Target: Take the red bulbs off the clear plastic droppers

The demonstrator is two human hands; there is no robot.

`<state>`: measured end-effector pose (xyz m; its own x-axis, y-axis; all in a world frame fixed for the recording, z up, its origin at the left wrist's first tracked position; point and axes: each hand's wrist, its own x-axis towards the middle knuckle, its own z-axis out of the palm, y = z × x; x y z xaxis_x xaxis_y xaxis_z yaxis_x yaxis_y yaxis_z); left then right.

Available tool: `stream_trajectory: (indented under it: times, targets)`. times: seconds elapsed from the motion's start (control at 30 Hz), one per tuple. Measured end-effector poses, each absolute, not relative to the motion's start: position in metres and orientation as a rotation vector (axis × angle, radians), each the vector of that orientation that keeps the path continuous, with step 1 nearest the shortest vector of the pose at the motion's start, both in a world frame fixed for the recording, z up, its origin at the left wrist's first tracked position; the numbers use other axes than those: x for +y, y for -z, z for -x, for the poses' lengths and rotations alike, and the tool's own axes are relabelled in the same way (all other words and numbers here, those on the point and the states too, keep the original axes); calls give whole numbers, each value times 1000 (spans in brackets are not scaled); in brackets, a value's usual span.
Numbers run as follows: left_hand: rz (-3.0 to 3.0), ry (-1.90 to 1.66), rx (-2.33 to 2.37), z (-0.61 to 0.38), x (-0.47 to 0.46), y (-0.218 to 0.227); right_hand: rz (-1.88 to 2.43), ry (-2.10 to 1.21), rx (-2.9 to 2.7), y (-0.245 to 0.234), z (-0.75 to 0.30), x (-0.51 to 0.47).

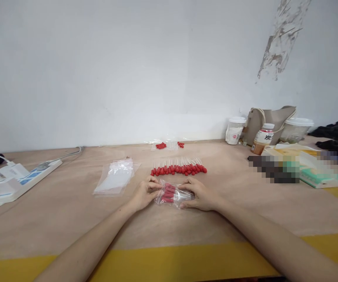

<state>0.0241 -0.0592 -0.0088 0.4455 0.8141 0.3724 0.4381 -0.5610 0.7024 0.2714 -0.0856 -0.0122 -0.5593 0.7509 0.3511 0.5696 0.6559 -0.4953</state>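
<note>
A small clear plastic bag (172, 193) with several red-bulbed droppers inside lies on the wooden table (69, 219) between my hands. My left hand (145, 194) pinches the bag's left edge with curled fingers. My right hand (199, 194) grips its right end, fingers closed on the plastic. Just beyond the bag lies a row of several loose droppers (178, 167) with red bulbs toward me. A stack of empty clear bags (116, 177) lies to the left of that row.
A filled bag of droppers (169, 145) lies by the wall. A white power strip (22, 178) with plugged chargers sits far left. At the right stand a bottle (263, 138), lidded cups (235, 130), a beige bag (271, 121) and boxes (318, 172). A yellow stripe edges the table front.
</note>
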Motion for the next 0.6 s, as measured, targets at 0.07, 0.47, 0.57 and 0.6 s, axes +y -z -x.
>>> stream_trajectory:
  times: [0.07,0.47,0.57,0.6]
  targets:
    - [-2179,-894,893,-26,-62,4,1002,-445,-2335,12,-273,-85]
    - [-2098,-594,725,-28,-71,-9,933,-277,-2363,14,-272,-87]
    - [-2174,-659,763,-32,-73,-7,937,-266,-2366,14,-272,-86]
    - [-2197,-695,772,-33,-74,-6,942,-264,-2363,14,-272,-86]
